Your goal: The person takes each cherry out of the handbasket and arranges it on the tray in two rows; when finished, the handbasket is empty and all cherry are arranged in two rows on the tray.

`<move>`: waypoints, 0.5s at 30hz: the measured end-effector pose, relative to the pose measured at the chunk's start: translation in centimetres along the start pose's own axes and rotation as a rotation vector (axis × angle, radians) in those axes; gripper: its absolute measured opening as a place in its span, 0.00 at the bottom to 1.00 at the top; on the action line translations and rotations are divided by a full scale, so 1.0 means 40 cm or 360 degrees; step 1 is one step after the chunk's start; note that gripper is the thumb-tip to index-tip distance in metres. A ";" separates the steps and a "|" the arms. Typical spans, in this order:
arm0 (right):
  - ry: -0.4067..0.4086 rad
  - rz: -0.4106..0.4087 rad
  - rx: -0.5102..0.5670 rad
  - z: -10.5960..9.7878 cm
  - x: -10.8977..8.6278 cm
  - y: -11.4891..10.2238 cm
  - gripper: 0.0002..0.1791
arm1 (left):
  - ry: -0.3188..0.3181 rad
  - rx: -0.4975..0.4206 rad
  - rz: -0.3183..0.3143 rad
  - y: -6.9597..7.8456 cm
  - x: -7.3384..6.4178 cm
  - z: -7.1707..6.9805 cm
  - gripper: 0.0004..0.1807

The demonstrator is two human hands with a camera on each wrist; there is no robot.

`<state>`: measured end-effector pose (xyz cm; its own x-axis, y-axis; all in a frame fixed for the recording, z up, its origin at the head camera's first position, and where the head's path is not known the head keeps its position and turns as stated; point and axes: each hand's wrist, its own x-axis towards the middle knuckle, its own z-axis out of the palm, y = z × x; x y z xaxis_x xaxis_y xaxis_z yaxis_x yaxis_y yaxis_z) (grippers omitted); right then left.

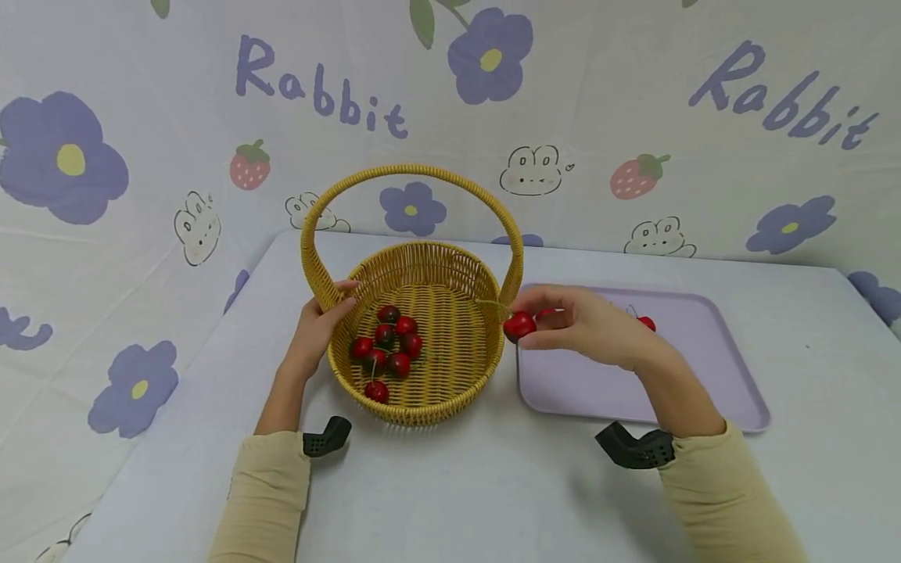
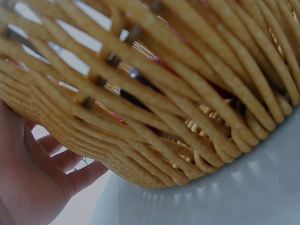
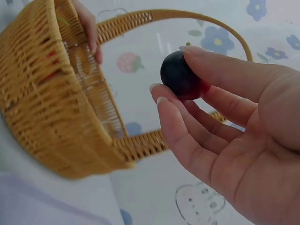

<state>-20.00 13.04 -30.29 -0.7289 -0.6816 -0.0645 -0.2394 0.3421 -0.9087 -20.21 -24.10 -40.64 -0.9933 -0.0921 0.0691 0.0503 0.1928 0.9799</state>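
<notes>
A yellow woven basket [image 1: 461, 395] with a tall arched handle stands on the table, several dark red cherries [image 1: 399, 365] lying in its left half. My left hand [image 1: 314, 332] grips its left rim by the foot of the handle; in the left wrist view the fingers [image 2: 86, 178] show beside the woven wall. Just right of the basket rim, my right hand [image 1: 584, 324] pinches a cherry [image 1: 519, 326] between thumb and fingertips, its stem pointing left over the rim. The right wrist view shows this cherry [image 3: 180, 75] dark, raised beside the basket.
A lilac tray [image 1: 732, 375] lies right of the basket, partly under my right hand. Another cherry [image 1: 646, 322] rests near its back edge, and more red shows between my fingers. Behind the white table [image 1: 450, 493] hangs a printed cloth [image 1: 598, 94].
</notes>
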 end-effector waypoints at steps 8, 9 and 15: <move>0.0165 0.0061 0.0032 -0.056 -0.050 0.043 0.23 | -0.0005 -0.0004 0.0010 0.000 0.000 0.000 0.22; 0.0188 0.0063 0.0030 -0.062 -0.057 0.048 0.23 | -0.0006 -0.0005 0.0010 0.000 0.000 0.000 0.22; 0.0346 0.0110 -0.0036 -0.103 -0.087 0.084 0.23 | -0.0003 -0.0020 0.0005 0.000 0.000 0.000 0.22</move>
<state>-20.89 19.22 -31.43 -0.8644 -0.5017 -0.0335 -0.1970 0.3992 -0.8955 -20.23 -24.10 -40.66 -0.9934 -0.0897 0.0720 0.0548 0.1810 0.9819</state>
